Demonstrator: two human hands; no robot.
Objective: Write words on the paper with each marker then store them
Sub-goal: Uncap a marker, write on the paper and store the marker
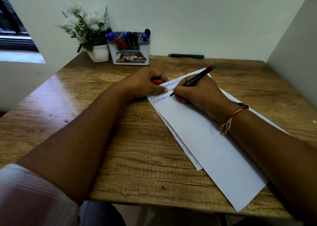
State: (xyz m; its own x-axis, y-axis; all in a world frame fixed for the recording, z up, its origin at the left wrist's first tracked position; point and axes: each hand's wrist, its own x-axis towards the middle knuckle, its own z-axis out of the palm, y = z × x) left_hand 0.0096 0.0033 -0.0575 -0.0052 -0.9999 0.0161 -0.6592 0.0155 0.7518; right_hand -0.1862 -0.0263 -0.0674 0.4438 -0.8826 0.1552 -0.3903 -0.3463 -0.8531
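White paper (211, 145) lies slanted on the wooden desk, with lines of blue writing near its top left corner. My right hand (197, 95) grips a black marker (195, 79) with a red and teal end, its tip touching the paper. My left hand (145, 84) presses the paper's top left corner with one fingertip and has a red cap (157, 82) closed in its fingers. A green marker (186, 55) lies at the back of the desk. A grey holder (130, 54) at the back contains several blue, black and red markers.
A white pot of white flowers (99, 53) stands left of the holder. A second sheet (185, 150) pokes out under the top paper. Walls close in at the back and right. The desk's front edge (154, 203) is near my body.
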